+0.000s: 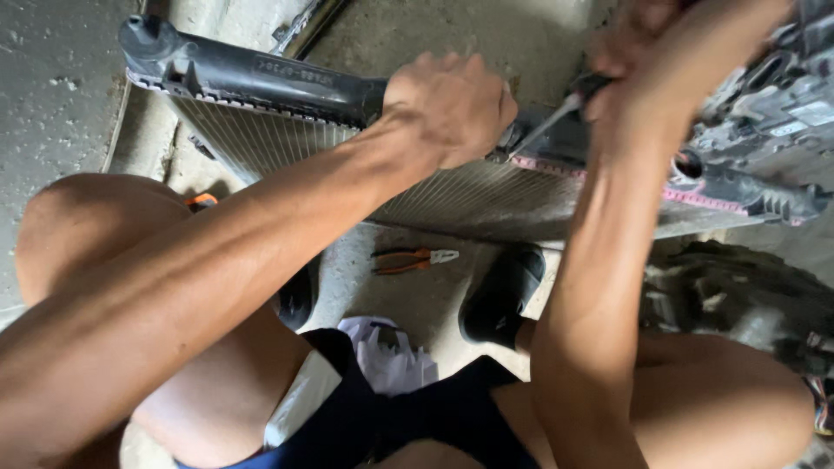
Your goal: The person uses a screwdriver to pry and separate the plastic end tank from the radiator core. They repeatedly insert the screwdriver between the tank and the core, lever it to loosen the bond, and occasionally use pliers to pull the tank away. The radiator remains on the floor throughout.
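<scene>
Concrete floor (52, 78): grey, rough, carrying everything here, since the person is squatting over the work with knees spread to either side. Radiator (452, 195): large finned metal core with a black plastic tank (261, 82) along its upper edge and a pinkish seal strip (704, 198) showing at the right; it is standing tilted on edge between the person's feet, apparently so the tank seam is facing up within reach. Left hand (452, 104): pressing down on the tank, its grip closed over the plastic, seemingly steadying the radiator against the tool's push. Right hand (647, 52): blurred, its grip clamped on the dark handle of a screwdriver (547, 122), whose shaft is slanting down-left so the tip is meeting the seam just beside the left hand. Black sandals (504, 291): planted near the radiator's lower edge. Pliers (415, 258): orange-handled, lying on the floor just below the core, close by but untouched. Pale cloth (387, 352): lying crumpled between the legs.
</scene>
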